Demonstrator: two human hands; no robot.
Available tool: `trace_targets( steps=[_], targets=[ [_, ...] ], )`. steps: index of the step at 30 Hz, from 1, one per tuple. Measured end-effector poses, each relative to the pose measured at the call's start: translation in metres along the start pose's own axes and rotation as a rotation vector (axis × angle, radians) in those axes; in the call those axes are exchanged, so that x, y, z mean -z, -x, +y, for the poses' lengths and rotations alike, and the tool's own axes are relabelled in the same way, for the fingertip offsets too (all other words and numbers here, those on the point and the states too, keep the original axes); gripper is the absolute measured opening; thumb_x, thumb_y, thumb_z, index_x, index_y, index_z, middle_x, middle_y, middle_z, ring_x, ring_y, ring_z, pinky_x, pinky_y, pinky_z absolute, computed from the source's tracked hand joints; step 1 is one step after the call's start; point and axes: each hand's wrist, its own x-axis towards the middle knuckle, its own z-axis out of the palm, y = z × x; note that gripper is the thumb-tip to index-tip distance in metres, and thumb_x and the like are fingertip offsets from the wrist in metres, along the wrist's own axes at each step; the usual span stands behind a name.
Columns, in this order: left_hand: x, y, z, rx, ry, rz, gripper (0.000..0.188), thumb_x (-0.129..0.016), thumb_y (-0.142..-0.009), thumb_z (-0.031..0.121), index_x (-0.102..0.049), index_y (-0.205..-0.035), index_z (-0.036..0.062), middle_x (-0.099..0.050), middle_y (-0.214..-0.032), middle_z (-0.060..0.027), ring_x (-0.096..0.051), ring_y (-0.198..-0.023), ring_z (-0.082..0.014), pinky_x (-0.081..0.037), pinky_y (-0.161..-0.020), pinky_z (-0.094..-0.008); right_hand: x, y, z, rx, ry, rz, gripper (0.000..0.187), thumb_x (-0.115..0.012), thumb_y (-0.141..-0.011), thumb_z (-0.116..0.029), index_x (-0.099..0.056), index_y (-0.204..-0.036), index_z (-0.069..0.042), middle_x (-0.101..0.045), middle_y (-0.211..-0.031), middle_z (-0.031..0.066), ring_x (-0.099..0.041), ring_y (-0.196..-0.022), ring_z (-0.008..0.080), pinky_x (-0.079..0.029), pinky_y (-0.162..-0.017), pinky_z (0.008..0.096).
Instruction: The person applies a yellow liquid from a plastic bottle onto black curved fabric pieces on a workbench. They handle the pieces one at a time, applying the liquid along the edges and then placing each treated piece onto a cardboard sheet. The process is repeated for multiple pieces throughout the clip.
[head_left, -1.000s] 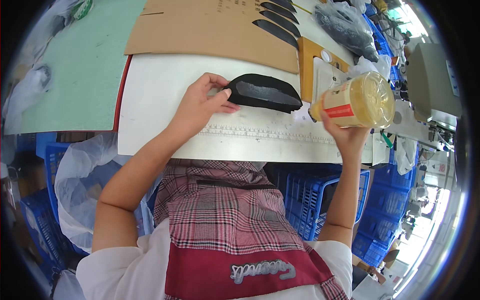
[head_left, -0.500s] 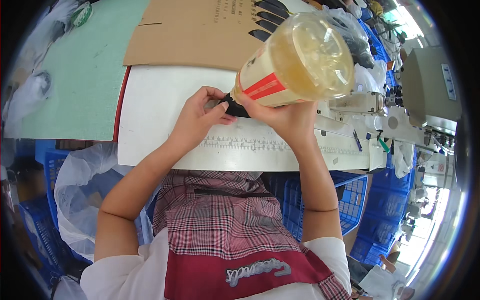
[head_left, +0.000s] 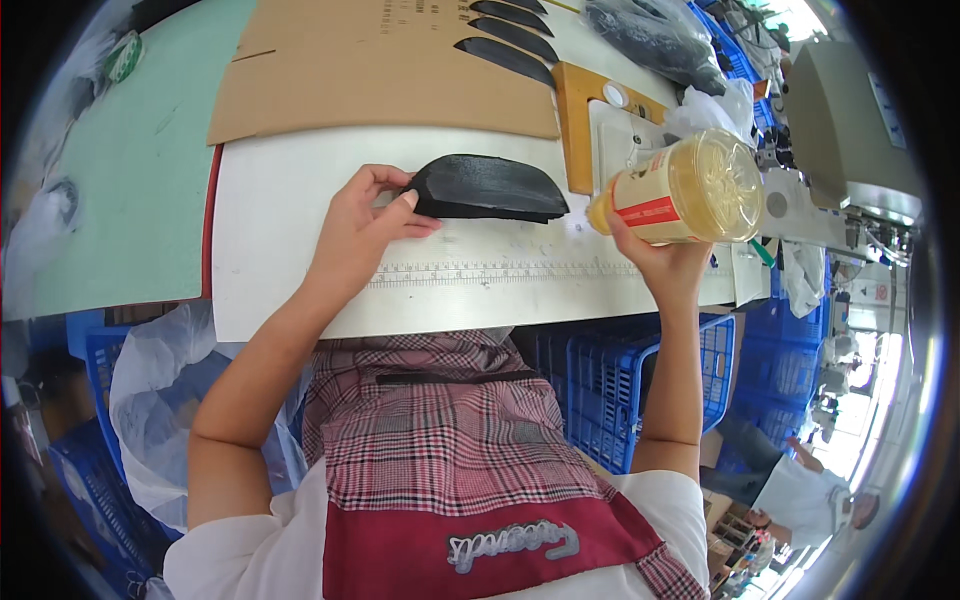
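Note:
My left hand (head_left: 375,215) pinches the left end of a black curved piece (head_left: 490,188), half-moon in outline with a glossy upper face. The piece is over the white tabletop, its long straight edge toward me. My right hand (head_left: 665,258) grips a clear plastic bottle (head_left: 690,195) around its neck end. Yellowish liquid is inside it, and a cream and red label wraps its side. The bottle lies tilted, neck pointing left and base toward the upper right, a short way right of the black piece and apart from it.
Several similar black pieces (head_left: 508,58) lie in a row on a brown cardboard sheet (head_left: 340,85) at the back. A printed ruler (head_left: 470,273) runs along the white table's near part. Right are a sewing machine (head_left: 840,120) and a wooden frame (head_left: 577,130); a green board (head_left: 120,190) is left.
My right hand has carried the bottle to the right and lower, away from the black piece. The piece, mostly hidden before, now shows whole in my left hand.

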Motion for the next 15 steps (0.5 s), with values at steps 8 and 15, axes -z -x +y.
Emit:
trace_targets(
  steps=[8,15],
  targets=[
    [-0.001,0.001,0.008,0.056,-0.083,0.014,0.025,-0.048,-0.085,0.008,-0.04,-0.104,-0.0077,-0.048,-0.104,-0.0168,-0.062,-0.079,-0.024,-0.052,-0.067,-0.026,0.003,0.021,0.03,-0.329,-0.644,0.395,0.046,-0.066,-0.073,-0.03,-0.051,-0.104,0.002,-0.06,-0.093,0.014,-0.056,-0.082,0.0151,-0.045,-0.065,0.0255],
    [0.0,0.02,0.028,-0.201,-0.548,0.138,0.035,-0.056,-0.081,0.012,-0.049,-0.113,-0.0005,-0.053,-0.098,-0.0085,-0.053,-0.085,-0.0186,-0.046,-0.068,-0.0265,-0.032,0.047,0.017,-0.659,-1.139,0.236,0.057,-0.037,-0.084,-0.051,-0.044,-0.116,-0.005,-0.057,-0.101,0.0171,-0.056,-0.088,0.0185,-0.045,-0.063,0.0238]
  ],
)
